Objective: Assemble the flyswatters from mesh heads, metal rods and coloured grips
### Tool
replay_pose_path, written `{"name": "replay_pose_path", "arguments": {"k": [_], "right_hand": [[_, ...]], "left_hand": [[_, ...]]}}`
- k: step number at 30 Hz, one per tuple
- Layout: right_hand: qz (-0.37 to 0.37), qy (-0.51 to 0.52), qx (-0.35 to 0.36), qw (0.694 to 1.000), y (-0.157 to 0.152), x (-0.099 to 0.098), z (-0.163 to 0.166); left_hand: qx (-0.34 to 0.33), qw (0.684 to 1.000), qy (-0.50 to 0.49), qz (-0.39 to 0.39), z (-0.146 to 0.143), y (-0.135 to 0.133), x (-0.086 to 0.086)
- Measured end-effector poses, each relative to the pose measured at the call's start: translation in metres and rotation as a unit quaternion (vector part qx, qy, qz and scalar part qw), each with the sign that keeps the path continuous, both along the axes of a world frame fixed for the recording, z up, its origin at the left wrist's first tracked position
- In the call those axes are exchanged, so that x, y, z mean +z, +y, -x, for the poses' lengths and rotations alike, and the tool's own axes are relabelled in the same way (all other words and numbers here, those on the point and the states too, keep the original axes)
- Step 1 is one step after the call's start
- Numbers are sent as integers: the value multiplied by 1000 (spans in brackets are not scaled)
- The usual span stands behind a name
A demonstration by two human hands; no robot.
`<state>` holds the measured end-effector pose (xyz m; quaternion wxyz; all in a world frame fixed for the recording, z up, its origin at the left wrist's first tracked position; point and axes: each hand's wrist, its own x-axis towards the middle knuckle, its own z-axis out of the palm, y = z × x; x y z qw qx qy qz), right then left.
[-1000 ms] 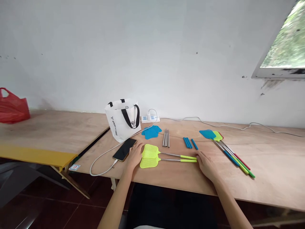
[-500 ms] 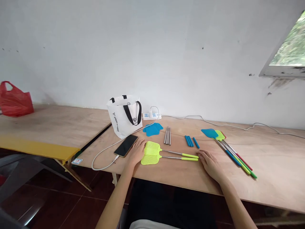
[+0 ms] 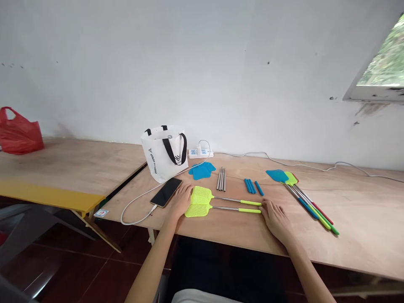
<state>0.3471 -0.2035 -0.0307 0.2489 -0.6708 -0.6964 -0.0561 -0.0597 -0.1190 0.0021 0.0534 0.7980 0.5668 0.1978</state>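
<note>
Two yellow-green fly swatters lie side by side on the wooden table, the farther swatter (image 3: 202,194) slightly overlapping the nearer swatter (image 3: 198,210) at their mesh heads. Their thin metal rods end in yellow-green grips pointing right. My left hand (image 3: 182,201) rests on the tabletop with fingers extended, beside the left edge of the mesh heads. My right hand (image 3: 277,219) lies on the table with loosely bent fingers apart, its fingertips at the grip ends and not wrapped around them. Beyond the swatters are several metal rods (image 3: 221,179), blue grip tubes (image 3: 250,186) and blue swatter heads (image 3: 202,171).
Several finished-looking swatters (image 3: 311,203) in mixed colours lie to the right. A phone (image 3: 166,192) on a white charging cable lies left of my left hand. Behind it stand a white tote bag (image 3: 164,158) and a power strip (image 3: 201,154). A red plastic bag (image 3: 20,132) sits on another table.
The two swatter grips, nearly touching before, now lie farther apart and roughly parallel. My right hand has shifted slightly left; my left hand has barely moved.
</note>
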Motion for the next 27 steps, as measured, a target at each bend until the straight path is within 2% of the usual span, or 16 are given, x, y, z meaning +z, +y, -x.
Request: {"name": "replay_pose_path", "arguments": {"k": [27], "right_hand": [[3, -23, -8, 1000, 0, 2, 1]], "left_hand": [[-12, 1000, -4, -7, 2, 3, -3]]}}
